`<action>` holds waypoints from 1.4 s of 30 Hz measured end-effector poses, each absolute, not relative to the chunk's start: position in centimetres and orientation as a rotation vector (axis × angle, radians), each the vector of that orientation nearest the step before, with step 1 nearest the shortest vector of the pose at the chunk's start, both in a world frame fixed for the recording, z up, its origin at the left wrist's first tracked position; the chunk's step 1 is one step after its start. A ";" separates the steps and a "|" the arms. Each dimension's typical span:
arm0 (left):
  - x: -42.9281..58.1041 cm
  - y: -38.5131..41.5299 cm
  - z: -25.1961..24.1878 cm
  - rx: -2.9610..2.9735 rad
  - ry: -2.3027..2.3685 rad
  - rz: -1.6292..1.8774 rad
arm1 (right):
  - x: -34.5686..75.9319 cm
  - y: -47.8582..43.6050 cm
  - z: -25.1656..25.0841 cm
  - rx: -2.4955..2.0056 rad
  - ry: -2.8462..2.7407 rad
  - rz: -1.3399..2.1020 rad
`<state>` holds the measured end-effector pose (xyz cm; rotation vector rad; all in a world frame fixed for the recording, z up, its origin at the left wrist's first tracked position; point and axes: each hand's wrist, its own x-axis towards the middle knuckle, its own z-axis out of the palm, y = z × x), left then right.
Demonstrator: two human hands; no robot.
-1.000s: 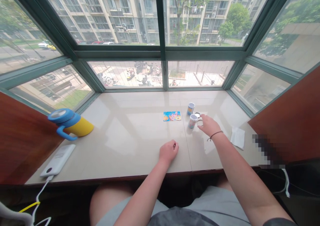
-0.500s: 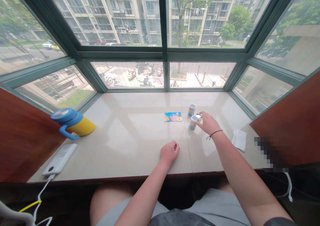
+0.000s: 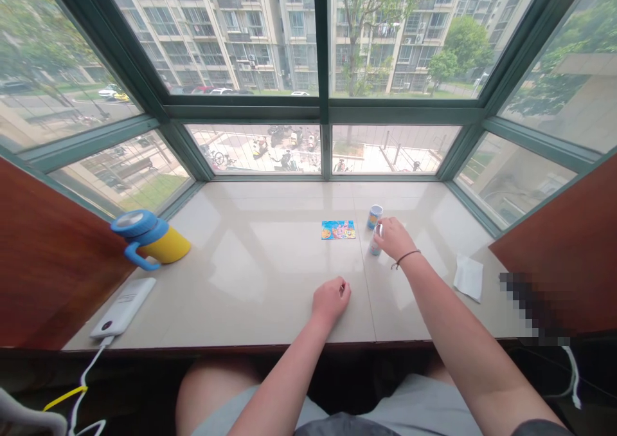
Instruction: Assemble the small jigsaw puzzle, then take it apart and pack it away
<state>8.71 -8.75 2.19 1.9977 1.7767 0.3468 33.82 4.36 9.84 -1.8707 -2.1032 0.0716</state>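
My right hand (image 3: pixel 393 238) reaches forward over the near small printed can (image 3: pixel 375 242) on the window-sill counter (image 3: pixel 270 275), its fingers curled on top of the can. A second small printed can (image 3: pixel 375 217) stands just behind it. A colourful card (image 3: pixel 338 230) lies flat to the left of the cans. My left hand (image 3: pixel 330 299) rests on the counter closer to me, curled into a loose fist with nothing visible in it.
A yellow jug with a blue lid (image 3: pixel 150 238) lies at the left. A white power bank (image 3: pixel 123 307) with a cable sits near the left front edge. A white tissue (image 3: pixel 469 277) lies at the right. Window frames ring the counter.
My right hand has moved left from the loose lids beside the cans onto the top of the near can, covering it. My left hand has stayed put.
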 end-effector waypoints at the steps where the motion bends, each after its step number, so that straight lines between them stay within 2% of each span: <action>1: 8.7 -8.7 2.2 2.000 1.774 0.349 | 33.7 4.6 9.6 -1.880 -2.116 0.062; 14: 8.6 -8.8 1.4 2.016 1.778 0.416 | 32.0 3.2 4.3 -1.686 -1.877 -0.061; 20: 8.5 -8.8 1.4 1.991 1.752 0.472 | 30.9 0.8 4.6 -1.620 -1.856 -0.092; 28: 7.9 -9.3 1.5 1.920 1.618 0.617 | 26.8 -5.7 5.5 -1.458 -1.938 0.062; 36: 8.3 -9.8 3.1 2.116 1.531 0.364 | 22.7 -11.8 6.0 -1.325 -1.935 0.304; 42: 8.5 -10.0 3.4 2.142 1.518 0.309 | 21.8 -12.5 6.7 -1.354 -1.952 0.284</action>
